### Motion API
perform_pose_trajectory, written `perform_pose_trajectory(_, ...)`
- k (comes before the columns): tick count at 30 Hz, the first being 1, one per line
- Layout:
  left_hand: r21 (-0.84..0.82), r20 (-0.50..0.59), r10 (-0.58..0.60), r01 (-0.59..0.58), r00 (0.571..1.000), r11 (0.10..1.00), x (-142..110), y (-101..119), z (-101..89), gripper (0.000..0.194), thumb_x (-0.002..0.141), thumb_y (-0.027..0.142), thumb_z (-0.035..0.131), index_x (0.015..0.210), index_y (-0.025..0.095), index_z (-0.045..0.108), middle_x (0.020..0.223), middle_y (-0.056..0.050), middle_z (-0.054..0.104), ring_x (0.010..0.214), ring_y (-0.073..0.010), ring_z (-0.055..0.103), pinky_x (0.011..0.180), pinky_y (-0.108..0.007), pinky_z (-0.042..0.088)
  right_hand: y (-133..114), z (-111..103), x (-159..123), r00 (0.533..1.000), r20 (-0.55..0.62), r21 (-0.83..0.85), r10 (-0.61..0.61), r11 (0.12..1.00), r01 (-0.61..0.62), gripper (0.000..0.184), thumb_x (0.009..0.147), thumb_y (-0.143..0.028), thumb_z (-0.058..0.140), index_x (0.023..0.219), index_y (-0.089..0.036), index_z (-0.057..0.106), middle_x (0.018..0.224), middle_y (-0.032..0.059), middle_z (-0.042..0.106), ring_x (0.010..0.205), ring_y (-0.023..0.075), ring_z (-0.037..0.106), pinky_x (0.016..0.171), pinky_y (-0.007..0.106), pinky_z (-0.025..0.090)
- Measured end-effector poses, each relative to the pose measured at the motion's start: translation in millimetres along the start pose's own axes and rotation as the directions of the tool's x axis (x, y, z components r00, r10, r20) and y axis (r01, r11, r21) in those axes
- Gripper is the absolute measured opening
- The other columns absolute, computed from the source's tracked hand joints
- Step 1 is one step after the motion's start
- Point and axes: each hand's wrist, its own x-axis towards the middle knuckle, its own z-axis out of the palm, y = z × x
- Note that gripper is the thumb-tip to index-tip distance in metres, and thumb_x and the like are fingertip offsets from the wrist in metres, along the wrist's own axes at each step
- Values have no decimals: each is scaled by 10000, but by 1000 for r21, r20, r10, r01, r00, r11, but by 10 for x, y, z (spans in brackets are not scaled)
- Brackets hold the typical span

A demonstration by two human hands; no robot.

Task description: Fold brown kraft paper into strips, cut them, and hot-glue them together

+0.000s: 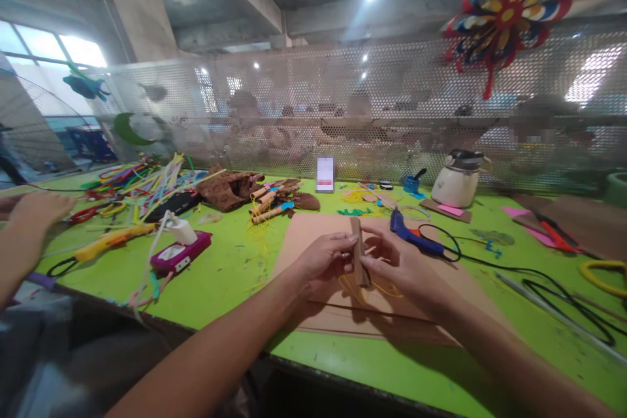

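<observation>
Both my hands hold a narrow folded strip of brown cardboard (pixel 360 251) upright over the middle of the table. My left hand (pixel 330 256) pinches it from the left side, and a ring shows on one finger. From the right, the fingers of my right hand (pixel 392 258) press against its edge. Thin yellow string (pixel 389 289) hangs below the strip. Under my hands lies a stack of brown cardboard sheets (pixel 306 235). A blue glue gun (pixel 416 237) rests just beyond my right hand, its black cord running to the right.
A purple power strip (pixel 181 253) with a white plug stands left. Behind are rolled cardboard pieces (pixel 272 199), a brown cloth bag (pixel 228 189), a phone (pixel 324 174) and a white kettle (pixel 456 183). Another person's hand (pixel 42 212) is at far left, near a yellow glue gun (pixel 112 238).
</observation>
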Motion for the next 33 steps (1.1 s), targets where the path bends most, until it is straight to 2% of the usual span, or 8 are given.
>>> perform_pose_trajectory(6, -15, -29, 9, -10, 1000, 1000, -14, -1, 35, 242, 686, 246, 749, 850, 98, 651, 763, -51, 607, 628, -96, 537, 560, -195, 392, -37, -2, -17, 999, 5, 4, -32, 999, 32, 553, 783, -318, 588, 1297, -190, 431, 999, 76, 581, 821, 176, 599, 696, 314, 519)
perform_pose_trajectory(14, 35, 27, 48, -49, 998, 998, -14, -33, 70, 273, 697, 306, 754, 843, 112, 629, 788, -36, 612, 627, -73, 531, 542, -175, 357, -13, 35, 0, 991, -129, -26, 42, 999, -45, 628, 716, -259, 593, 1308, -172, 402, 902, 38, 550, 715, 147, 559, 635, 290, 493)
perform_pose_trajectory(19, 82, 78, 54, -60, 996, 995, 17, -76, 41, 289, 704, 331, 752, 836, 105, 629, 727, -10, 570, 601, -59, 490, 546, -181, 341, -6, 77, -2, 980, -192, -78, 54, 994, -70, 630, 711, -259, 572, 1312, -184, 396, 812, 8, 536, 682, 151, 553, 610, 283, 478)
perform_pose_trajectory(27, 114, 94, 30, -41, 995, 993, 14, -104, 25, 300, 722, 357, 734, 827, 99, 626, 713, -8, 539, 591, -61, 448, 572, -204, 349, -24, 95, -25, 971, -239, -199, 0, 979, -49, 606, 683, -228, 558, 1278, -194, 450, 743, -7, 542, 616, 141, 525, 568, 268, 452)
perform_pose_trajectory(30, 138, 104, 24, -39, 994, 990, 14, -97, 29, 316, 745, 362, 712, 903, 100, 636, 779, -34, 575, 626, -72, 479, 606, -214, 366, -17, 105, -25, 968, -252, -207, -23, 978, -30, 604, 679, -230, 566, 1270, -179, 452, 711, -13, 529, 583, 136, 505, 551, 268, 443)
perform_pose_trajectory(33, 174, 116, 26, -46, 993, 984, 17, -95, 33, 355, 726, 362, 728, 957, 106, 644, 890, -76, 619, 749, -115, 551, 681, -236, 389, 3, 112, -19, 967, -252, -238, -44, 971, -18, 600, 691, -221, 571, 1275, -179, 441, 691, -21, 521, 564, 130, 499, 547, 266, 434)
